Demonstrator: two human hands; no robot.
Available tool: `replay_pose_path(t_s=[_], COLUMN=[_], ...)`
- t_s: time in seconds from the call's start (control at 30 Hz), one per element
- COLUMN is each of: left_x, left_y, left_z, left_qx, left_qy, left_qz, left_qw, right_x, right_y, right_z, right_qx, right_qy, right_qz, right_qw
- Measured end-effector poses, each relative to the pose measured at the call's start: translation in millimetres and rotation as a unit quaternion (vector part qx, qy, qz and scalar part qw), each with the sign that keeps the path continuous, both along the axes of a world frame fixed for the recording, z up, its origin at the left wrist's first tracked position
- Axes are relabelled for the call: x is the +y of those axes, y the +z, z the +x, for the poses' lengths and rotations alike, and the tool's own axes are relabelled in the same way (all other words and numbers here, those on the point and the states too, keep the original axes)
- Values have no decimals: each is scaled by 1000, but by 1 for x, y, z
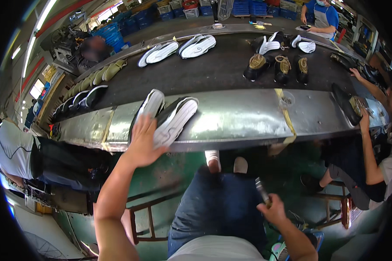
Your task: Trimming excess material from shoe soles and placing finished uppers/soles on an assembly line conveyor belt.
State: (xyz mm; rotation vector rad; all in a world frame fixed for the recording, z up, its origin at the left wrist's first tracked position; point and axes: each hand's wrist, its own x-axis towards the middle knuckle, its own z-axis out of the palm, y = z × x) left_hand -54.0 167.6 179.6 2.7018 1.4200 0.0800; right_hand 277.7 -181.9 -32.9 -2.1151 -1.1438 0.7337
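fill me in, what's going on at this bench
The person's left hand is spread over the near end of a pair of dark shoes with white soles, lying soles up on a shiny metal ledge. The right hand, low beside the thigh, holds a slim tool with a silver cylindrical end. Beyond, more white-soled shoes and black-and-tan shoes are on a wide black surface. At the right, a co-worker's hand is by a black shoe.

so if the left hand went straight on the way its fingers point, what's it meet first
The left hand would likely meet the left one of the nearest white-soled shoes first; they overlap in the picture, though contact is hard to judge.
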Motion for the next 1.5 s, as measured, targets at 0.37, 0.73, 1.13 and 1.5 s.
replay_pose_path(t_s=[0.37, 0.73, 1.13, 1.5], left_x=[119, -181, -186, -175], left_y=[-19, -152, -160, -173], left_z=[81, 68, 69, 64], left_qx=[-104, -599, -487, -523], left_qy=[33, -21, -127, -27], left_qz=[-202, -431, -475, -439], left_qw=[973, 675, 722, 730], right_x=[-92, 30, 60, 25], right_y=[11, 53, 73, 95], right_z=[-42, -95, -76, -53], right_qx=[-17, 115, -24, 250], right_qy=[5, 103, 138, 147], right_qz=[-25, 167, 287, 66], right_qw=[1000, 974, 948, 955])
